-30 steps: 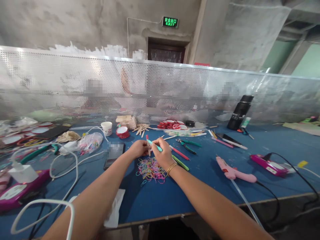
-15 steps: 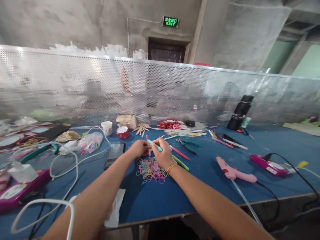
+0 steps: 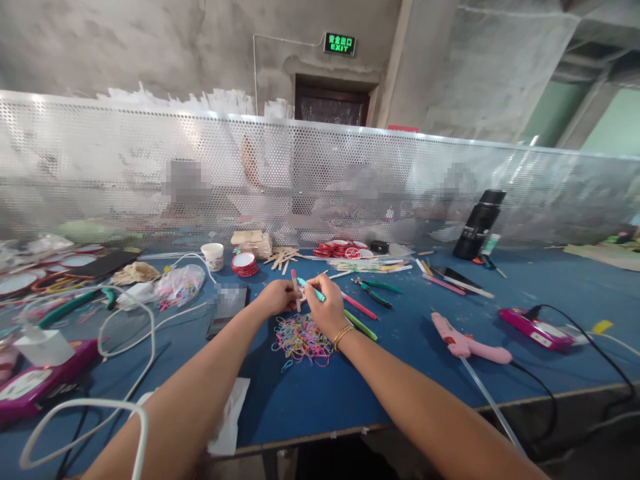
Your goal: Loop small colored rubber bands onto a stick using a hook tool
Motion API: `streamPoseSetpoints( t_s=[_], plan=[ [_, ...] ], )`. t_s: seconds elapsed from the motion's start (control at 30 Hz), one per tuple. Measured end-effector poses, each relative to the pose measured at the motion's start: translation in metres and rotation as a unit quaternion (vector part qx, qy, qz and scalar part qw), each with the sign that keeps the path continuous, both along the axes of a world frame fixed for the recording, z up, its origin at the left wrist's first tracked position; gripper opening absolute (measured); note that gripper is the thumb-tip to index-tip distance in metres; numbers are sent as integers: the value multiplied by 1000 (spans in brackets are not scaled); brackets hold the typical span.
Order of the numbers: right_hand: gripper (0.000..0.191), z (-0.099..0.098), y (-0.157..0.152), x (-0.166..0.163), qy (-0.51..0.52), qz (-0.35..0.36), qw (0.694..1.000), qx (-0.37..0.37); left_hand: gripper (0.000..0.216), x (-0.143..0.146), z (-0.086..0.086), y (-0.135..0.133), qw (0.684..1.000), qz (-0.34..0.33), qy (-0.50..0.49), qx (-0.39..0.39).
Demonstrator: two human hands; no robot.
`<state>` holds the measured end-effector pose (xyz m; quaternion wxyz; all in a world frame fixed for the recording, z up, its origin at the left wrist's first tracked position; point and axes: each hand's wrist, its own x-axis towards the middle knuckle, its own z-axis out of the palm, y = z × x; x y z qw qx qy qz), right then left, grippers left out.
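In my left hand [image 3: 281, 297] is a flat craft stick [image 3: 296, 291], held upright with a red-pink upper end. My right hand [image 3: 325, 303] grips a turquoise marker pen [image 3: 314, 291], whose tip points left and meets or nearly meets the stick. A heap of colourful little loops [image 3: 303, 340] lies on the blue table just below both hands. To the right of my right hand are a red marker [image 3: 361, 307] and a green marker [image 3: 361, 325].
A pink glue gun [image 3: 467, 343] lies at the right, cable trailing. Behind are pliers [image 3: 375, 291], loose sticks [image 3: 283, 257], red round pieces [image 3: 245, 264], a paper cup [image 3: 213, 256] and a black bottle [image 3: 480, 223]. A phone [image 3: 229, 312] and white cable [image 3: 153, 333] lie left.
The marker in my right hand has tilted a little and its tip has shifted slightly beside the stick. My left hand stays nearly still with the stick.
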<state>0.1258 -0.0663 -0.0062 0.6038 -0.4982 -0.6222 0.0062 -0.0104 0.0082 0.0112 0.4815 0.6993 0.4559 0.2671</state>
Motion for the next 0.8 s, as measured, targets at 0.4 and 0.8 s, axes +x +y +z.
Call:
streamPoseSetpoints(
  t_s=[0.4, 0.8],
  plan=[
    [9, 2, -3, -3, -5, 24, 1000, -5, 15, -1, 0, 0, 1000, -1, 12, 5],
    [10, 4, -4, -4, -13, 12, 1000, -11, 18, -1, 2, -2, 1000, 2, 7, 7]
  ],
)
